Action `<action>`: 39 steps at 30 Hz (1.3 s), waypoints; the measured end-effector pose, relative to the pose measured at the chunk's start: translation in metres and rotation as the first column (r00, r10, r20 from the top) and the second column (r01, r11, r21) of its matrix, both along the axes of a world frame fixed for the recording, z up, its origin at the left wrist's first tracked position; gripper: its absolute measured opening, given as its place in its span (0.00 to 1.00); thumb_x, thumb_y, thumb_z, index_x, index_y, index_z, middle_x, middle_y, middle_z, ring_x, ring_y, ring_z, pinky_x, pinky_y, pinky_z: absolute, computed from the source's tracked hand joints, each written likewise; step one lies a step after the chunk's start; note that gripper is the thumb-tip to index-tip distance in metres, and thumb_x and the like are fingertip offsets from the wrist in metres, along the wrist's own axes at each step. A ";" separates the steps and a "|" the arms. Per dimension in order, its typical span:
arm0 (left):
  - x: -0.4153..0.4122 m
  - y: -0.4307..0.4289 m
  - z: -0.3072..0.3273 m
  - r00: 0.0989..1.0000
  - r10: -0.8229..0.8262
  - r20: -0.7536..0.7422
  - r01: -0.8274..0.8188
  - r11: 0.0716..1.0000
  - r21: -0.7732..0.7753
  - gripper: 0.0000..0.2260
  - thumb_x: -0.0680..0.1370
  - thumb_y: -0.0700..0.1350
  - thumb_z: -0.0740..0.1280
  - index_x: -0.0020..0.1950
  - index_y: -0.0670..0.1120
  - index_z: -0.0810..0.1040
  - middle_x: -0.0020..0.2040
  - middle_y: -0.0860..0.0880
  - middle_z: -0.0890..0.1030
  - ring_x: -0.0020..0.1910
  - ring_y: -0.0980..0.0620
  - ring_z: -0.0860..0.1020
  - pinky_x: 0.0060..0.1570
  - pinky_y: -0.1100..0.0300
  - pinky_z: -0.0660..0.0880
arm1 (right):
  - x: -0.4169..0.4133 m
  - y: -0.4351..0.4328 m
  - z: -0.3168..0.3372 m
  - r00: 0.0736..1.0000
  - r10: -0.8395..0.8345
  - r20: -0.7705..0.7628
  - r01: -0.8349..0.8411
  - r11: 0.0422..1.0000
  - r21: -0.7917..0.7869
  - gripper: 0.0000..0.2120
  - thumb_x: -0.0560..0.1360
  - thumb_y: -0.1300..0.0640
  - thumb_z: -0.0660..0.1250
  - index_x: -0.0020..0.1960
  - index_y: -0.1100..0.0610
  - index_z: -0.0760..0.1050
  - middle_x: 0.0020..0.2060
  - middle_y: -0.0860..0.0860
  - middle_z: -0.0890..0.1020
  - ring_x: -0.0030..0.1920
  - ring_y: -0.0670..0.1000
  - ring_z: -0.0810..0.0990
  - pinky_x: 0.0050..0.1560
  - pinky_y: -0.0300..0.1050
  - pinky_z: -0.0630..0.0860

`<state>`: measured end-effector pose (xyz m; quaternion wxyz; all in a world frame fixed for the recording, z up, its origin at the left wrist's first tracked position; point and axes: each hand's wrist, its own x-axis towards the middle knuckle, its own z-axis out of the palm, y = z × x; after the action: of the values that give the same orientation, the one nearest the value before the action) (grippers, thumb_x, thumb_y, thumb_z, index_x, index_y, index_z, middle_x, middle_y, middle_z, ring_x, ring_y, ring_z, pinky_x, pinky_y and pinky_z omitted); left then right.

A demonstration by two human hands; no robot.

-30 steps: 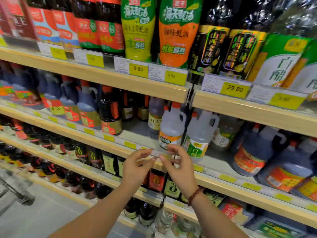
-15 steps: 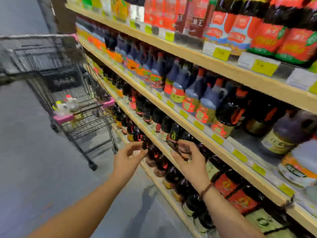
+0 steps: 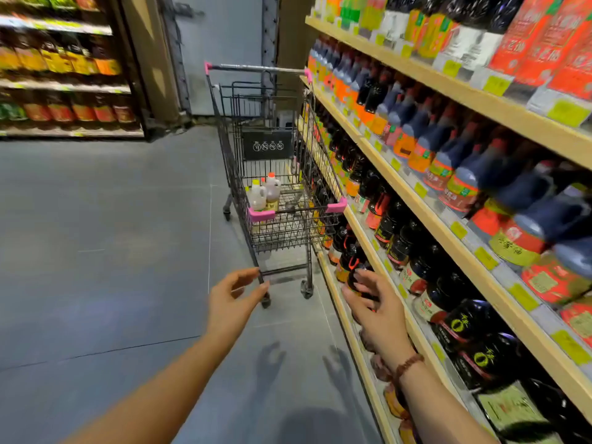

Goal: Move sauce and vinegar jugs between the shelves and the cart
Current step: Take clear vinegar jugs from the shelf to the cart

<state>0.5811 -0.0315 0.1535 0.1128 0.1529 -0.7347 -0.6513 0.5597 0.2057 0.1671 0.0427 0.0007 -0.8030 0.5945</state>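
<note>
A wire shopping cart (image 3: 282,225) with pink corner caps stands in the aisle ahead, close against the shelves on the right. In its basket sit two pale jugs (image 3: 265,192) with yellow and red caps. Dark sauce jugs (image 3: 455,155) with orange labels fill the middle shelf. My left hand (image 3: 235,298) hangs in the air before the cart, empty, its fingers loosely bent. My right hand (image 3: 374,304) is also empty, fingers spread, in front of the dark bottles (image 3: 352,261) on the lower shelf.
Wooden shelves (image 3: 426,216) with yellow price tags run along the right side. Another shelf unit (image 3: 64,91) with bottles stands at the far left. Grey tiled floor (image 3: 105,238) stretches between them. A grey door (image 3: 221,43) closes the aisle end.
The view has swung left from the white vinegar jugs to the cart down the aisle. Both hands left the shelf edge strip and now hang lower, apart, holding nothing.
</note>
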 end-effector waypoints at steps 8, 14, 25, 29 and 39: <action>-0.080 -0.007 -0.003 0.993 0.120 -0.018 -0.119 0.993 0.017 0.12 0.71 0.41 0.74 0.52 0.52 0.80 0.51 0.53 0.82 0.53 0.52 0.79 0.60 0.48 0.76 | -0.107 -0.018 -0.006 0.990 0.136 -0.038 -0.136 0.991 0.013 0.17 0.71 0.56 0.72 0.57 0.45 0.73 0.56 0.48 0.78 0.57 0.45 0.77 0.52 0.43 0.79; -0.163 0.000 0.009 0.989 0.148 -0.024 -0.149 0.989 0.001 0.12 0.70 0.42 0.74 0.50 0.54 0.80 0.50 0.55 0.82 0.54 0.52 0.79 0.59 0.51 0.76 | -0.198 -0.022 -0.003 0.984 0.176 -0.020 -0.176 0.984 -0.039 0.17 0.72 0.61 0.71 0.59 0.52 0.72 0.51 0.54 0.78 0.43 0.43 0.79 0.44 0.30 0.76; -0.282 -0.009 -0.002 0.986 0.170 0.003 -0.170 0.986 -0.001 0.14 0.70 0.39 0.74 0.55 0.47 0.80 0.49 0.53 0.82 0.46 0.59 0.80 0.46 0.70 0.77 | -0.319 -0.053 -0.027 0.961 0.274 0.037 -0.271 0.959 -0.081 0.19 0.71 0.59 0.72 0.60 0.53 0.73 0.55 0.47 0.77 0.57 0.46 0.76 0.54 0.42 0.76; -0.335 -0.026 -0.021 0.988 0.149 0.042 -0.152 0.985 0.076 0.15 0.71 0.38 0.73 0.57 0.45 0.79 0.52 0.45 0.82 0.49 0.51 0.82 0.48 0.55 0.81 | -0.372 -0.080 -0.043 0.964 0.255 0.073 -0.251 0.967 -0.053 0.19 0.70 0.58 0.73 0.59 0.52 0.73 0.53 0.47 0.78 0.55 0.48 0.78 0.55 0.43 0.77; -0.439 -0.057 -0.060 0.964 0.202 0.172 -0.238 0.944 0.227 0.14 0.70 0.33 0.72 0.54 0.43 0.78 0.46 0.46 0.81 0.51 0.48 0.80 0.52 0.62 0.78 | -0.470 -0.127 -0.064 0.941 0.278 0.193 -0.299 0.950 0.090 0.17 0.72 0.55 0.72 0.58 0.48 0.72 0.54 0.44 0.77 0.54 0.43 0.76 0.50 0.36 0.76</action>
<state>0.1425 -0.0886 0.0940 0.1110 0.2945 -0.6330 -0.7073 0.0895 0.0785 0.1033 -0.1171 0.0678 -0.8284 0.5435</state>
